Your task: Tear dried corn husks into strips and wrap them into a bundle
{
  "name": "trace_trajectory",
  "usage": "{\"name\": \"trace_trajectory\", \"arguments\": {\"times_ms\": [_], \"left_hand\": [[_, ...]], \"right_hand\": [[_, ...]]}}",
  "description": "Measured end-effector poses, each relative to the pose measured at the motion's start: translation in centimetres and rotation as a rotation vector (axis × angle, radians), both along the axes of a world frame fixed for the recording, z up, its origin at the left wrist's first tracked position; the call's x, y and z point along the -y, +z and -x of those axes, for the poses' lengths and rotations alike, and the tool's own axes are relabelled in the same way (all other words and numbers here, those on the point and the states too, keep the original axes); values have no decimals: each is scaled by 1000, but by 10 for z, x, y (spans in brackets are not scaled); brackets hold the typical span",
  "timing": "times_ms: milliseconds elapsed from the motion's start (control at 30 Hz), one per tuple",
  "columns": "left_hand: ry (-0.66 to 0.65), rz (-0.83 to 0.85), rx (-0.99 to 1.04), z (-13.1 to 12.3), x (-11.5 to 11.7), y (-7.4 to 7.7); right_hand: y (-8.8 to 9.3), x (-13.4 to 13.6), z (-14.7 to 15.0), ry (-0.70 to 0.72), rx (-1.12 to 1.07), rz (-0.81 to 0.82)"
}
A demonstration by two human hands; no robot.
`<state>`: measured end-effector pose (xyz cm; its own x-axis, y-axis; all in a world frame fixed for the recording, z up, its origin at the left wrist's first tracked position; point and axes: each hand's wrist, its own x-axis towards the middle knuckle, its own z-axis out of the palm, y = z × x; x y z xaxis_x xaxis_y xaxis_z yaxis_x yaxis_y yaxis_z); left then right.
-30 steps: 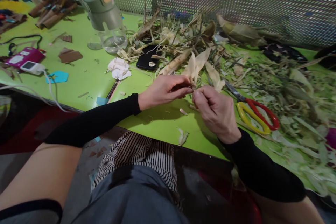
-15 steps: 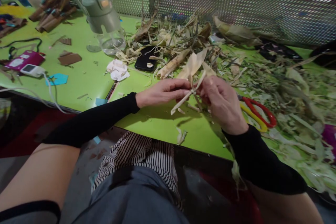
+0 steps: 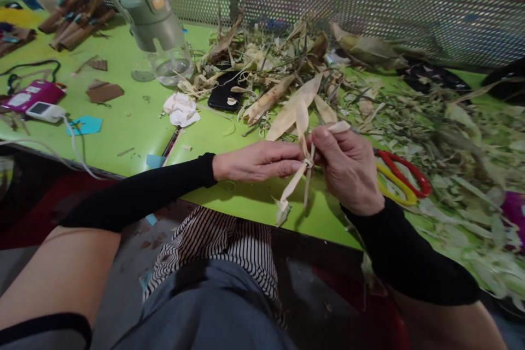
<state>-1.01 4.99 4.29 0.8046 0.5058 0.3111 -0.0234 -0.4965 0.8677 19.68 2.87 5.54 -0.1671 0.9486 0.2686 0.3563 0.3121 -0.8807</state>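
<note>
Over the bright-green tabletop's (image 3: 246, 200) near edge, a knotted bundle of pale, dry husk strips (image 3: 307, 162) sits between both hands! | left hand (image 3: 262, 161), fingers straight, pinches it beside the knot | right hand (image 3: 350, 167), curled tight, grips a strand | red-and-yellow-handled scissors (image 3: 421, 180) lie just beyond the right wrist

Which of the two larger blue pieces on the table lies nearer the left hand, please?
The blue piece in front of the crumpled white wad is nearer the left hand; the other blue piece lies farther left, by the white cable.
</note>
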Motion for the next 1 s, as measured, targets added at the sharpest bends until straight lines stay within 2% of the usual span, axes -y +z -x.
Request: {"name": "trace_trajectory", "arguments": {"times_ms": [200, 333, 533, 767, 1000], "left_hand": [[-27, -63, 7, 0, 2, -2], [-6, 3, -18, 0, 1, -4], [46, 181, -37, 0, -3, -13], [35, 167, -52, -1, -1, -6], [7, 209, -39, -3, 1, -8]], "right_hand": [[9, 3, 9, 0, 1, 18], [6, -2, 5, 15, -85, 83], [4, -6, -2, 171, -148, 104], [-1, -5, 1, 207, -282, 199], [-4, -4, -3, 222, -160, 178]]}}
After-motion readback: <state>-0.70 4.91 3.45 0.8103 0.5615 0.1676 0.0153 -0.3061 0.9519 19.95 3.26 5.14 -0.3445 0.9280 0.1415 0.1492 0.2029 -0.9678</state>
